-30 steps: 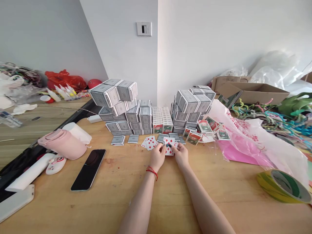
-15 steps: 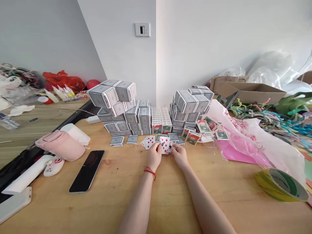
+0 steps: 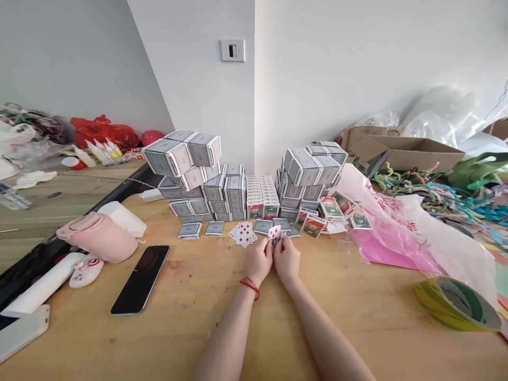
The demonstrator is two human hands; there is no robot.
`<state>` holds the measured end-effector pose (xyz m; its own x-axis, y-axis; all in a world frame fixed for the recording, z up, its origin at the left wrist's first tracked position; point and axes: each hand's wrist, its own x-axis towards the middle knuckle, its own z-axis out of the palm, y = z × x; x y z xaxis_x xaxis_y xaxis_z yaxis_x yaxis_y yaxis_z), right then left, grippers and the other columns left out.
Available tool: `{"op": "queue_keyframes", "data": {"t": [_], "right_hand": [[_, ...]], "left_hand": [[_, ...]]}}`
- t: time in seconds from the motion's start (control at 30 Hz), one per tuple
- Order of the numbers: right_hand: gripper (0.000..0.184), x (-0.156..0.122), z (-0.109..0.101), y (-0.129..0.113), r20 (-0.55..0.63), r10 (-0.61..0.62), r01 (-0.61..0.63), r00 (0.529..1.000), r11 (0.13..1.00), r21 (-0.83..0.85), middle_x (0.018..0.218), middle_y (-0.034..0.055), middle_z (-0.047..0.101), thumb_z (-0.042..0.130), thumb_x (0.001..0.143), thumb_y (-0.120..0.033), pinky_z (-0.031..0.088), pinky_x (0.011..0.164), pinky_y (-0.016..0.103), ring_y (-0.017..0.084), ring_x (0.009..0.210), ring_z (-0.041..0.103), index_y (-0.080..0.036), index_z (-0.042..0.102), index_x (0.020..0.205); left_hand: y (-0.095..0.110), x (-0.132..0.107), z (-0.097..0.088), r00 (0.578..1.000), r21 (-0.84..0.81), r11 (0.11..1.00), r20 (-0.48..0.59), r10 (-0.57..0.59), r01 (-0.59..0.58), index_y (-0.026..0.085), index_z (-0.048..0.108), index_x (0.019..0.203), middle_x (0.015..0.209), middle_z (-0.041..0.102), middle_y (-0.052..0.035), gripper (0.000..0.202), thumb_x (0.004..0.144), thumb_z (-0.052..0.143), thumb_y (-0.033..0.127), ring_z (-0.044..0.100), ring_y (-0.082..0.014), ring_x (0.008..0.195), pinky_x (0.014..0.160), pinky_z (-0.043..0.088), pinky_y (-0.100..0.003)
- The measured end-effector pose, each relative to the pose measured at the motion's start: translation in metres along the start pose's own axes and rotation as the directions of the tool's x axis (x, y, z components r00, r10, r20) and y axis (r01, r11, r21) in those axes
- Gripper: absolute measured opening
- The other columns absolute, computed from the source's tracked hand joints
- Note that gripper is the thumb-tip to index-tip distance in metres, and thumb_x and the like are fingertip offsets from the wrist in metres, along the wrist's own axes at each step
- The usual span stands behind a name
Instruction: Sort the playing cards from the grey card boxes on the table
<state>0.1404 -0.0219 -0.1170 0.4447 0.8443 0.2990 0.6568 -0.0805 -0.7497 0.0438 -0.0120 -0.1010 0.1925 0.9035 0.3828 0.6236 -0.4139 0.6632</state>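
Observation:
Both hands meet in front of me around red-suited playing cards (image 3: 274, 232), held tilted just above the table. My left hand (image 3: 259, 259), with a red string at its wrist, is closed on the cards' left side. On their right side my right hand (image 3: 287, 258) is closed too, its fingers partly hidden. Left of the hands, a few face-up playing cards (image 3: 244, 233) lie overlapped. Small face-down card piles (image 3: 262, 226) sit just behind the hands, with another card pile (image 3: 189, 230) farther left.
Tall stacks of card decks (image 3: 180, 159) and more decks (image 3: 309, 169) stand at the back, with boxed cards (image 3: 262, 193) between. A phone (image 3: 141, 280) and pink cup (image 3: 99, 235) lie left. A tape roll (image 3: 456, 301) and plastic bag (image 3: 400, 222) lie right.
The hands have come together around the cards, which now stand more tilted and mostly covered. The face-up group on the left shows another card on top.

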Motion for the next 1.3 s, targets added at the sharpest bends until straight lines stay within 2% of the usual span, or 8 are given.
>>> {"op": "queue_keyframes", "data": {"t": [0.17,0.33,0.53,0.7,0.93,1.0,1.1,1.3], "right_hand": [[0.037,-0.002,0.004,-0.003,-0.003,-0.011,0.011,1.0,1.0,-0.015,0.072,0.0089,0.065,0.031,0.083,-0.033,0.036,0.052,0.025,0.018,0.056,0.055,-0.016,0.057,0.103],[0.036,0.001,0.001,0.0,0.046,0.035,-0.038,0.998,0.997,0.066,0.07,0.0078,0.066,0.033,0.083,-0.036,0.038,0.053,0.025,0.017,0.056,0.057,-0.017,0.059,0.097],[0.039,0.002,-0.001,0.002,0.014,0.053,-0.054,0.999,0.988,0.145,0.064,0.006,0.064,0.033,0.083,-0.045,0.039,0.054,0.025,0.017,0.053,0.055,-0.018,0.06,0.089],[0.039,0.003,-0.003,0.001,-0.007,0.059,-0.057,0.998,0.989,0.137,0.059,0.0048,0.062,0.033,0.083,-0.047,0.038,0.053,0.024,0.016,0.051,0.054,-0.018,0.059,0.078],[0.04,0.004,-0.003,0.0,-0.035,0.11,-0.103,0.993,0.981,0.166,0.055,0.0045,0.061,0.036,0.081,-0.05,0.037,0.053,0.025,0.016,0.05,0.053,-0.02,0.055,0.064],[0.038,0.005,-0.003,0.0,-0.04,0.138,-0.128,0.99,0.973,0.192,0.056,0.0044,0.062,0.038,0.08,-0.049,0.038,0.053,0.024,0.016,0.051,0.053,-0.02,0.055,0.062],[0.036,0.007,-0.003,0.002,0.005,0.15,-0.146,0.989,0.955,0.259,0.057,0.0042,0.062,0.04,0.079,-0.047,0.039,0.052,0.024,0.016,0.053,0.054,-0.019,0.057,0.064],[0.028,0.013,-0.002,0.007,0.263,0.043,-0.183,0.964,0.824,0.536,0.079,0.0067,0.068,0.051,0.073,-0.039,0.048,0.064,0.027,0.02,0.072,0.062,-0.017,0.062,0.084]], "left_hand": [[-0.001,-0.002,0.0,1.0,0.043,0.999,-0.022,-0.005,0.006,0.019,0.051,0.068,0.06,0.053,-0.0034,0.022,0.084,0.036,0.023,0.047,-0.0135,0.055,0.053,0.027,-0.024],[-0.004,-0.002,0.0,1.0,0.071,0.997,0.001,0.028,-0.028,0.019,0.053,0.071,0.061,0.054,-0.0043,0.023,0.084,0.035,0.022,0.047,-0.0139,0.055,0.053,0.027,-0.024],[-0.006,-0.002,0.0,0.998,0.1,0.993,0.022,0.065,-0.067,0.018,0.057,0.078,0.066,0.057,-0.0058,0.027,0.086,0.032,0.023,0.051,-0.0146,0.061,0.057,0.032,-0.025],[-0.005,-0.003,0.0,0.996,0.103,0.991,0.027,0.085,-0.088,0.019,0.057,0.073,0.065,0.058,-0.0062,0.026,0.085,0.034,0.022,0.052,-0.0161,0.064,0.058,0.033,-0.025],[-0.008,-0.003,-0.002,0.991,0.022,0.99,0.016,0.136,-0.137,0.022,0.058,0.102,0.079,0.063,-0.0072,0.029,0.084,0.035,0.019,0.055,-0.0176,0.072,0.064,0.037,-0.027],[-0.008,-0.004,-0.001,0.99,0.038,0.989,0.011,0.14,-0.14,0.021,0.058,0.099,0.077,0.063,-0.0071,0.028,0.084,0.035,0.019,0.055,-0.0174,0.071,0.064,0.036,-0.027],[-0.009,-0.005,0.0,0.997,0.124,0.989,-0.019,0.081,-0.078,0.019,0.058,0.078,0.066,0.059,-0.0063,0.025,0.085,0.034,0.021,0.053,-0.0167,0.063,0.059,0.032,-0.026],[-0.012,-0.004,0.0,0.988,0.181,0.978,-0.134,-0.079,0.103,0.019,0.048,0.062,0.056,0.054,-0.0049,0.025,0.084,0.038,0.024,0.048,-0.0158,0.056,0.052,0.025,-0.025]]}}
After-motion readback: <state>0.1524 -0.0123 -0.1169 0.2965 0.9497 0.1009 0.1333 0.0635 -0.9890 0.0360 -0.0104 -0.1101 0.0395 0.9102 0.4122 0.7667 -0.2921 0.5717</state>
